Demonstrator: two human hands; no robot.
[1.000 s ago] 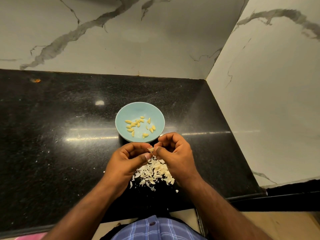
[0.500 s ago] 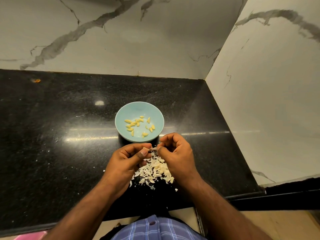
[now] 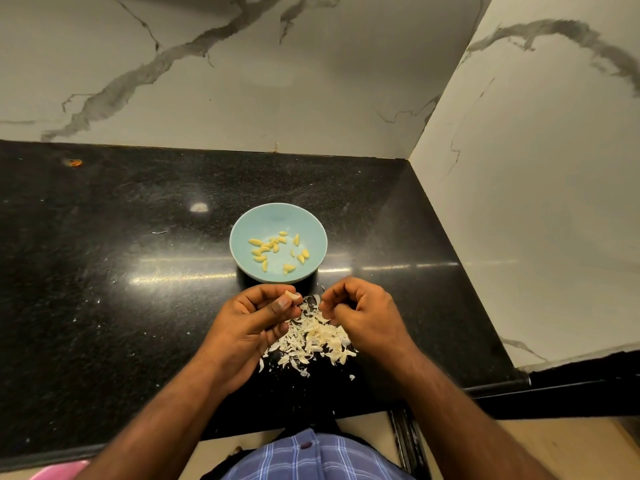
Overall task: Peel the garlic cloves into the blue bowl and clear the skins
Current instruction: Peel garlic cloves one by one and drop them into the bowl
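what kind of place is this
Most likely a home kitchen corner: a polished black stone counter meets marble-look wall panels, with a blue bowl of peeled garlic cloves and a pile of skins.

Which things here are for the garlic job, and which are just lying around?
For the job:
- clove, pinched in the left hand
- right hand, fingers curled
- bowl holding peeled cloves
- skins piled on the counter

Just lying about:
- orange speck far left
- small twig left of the bowl
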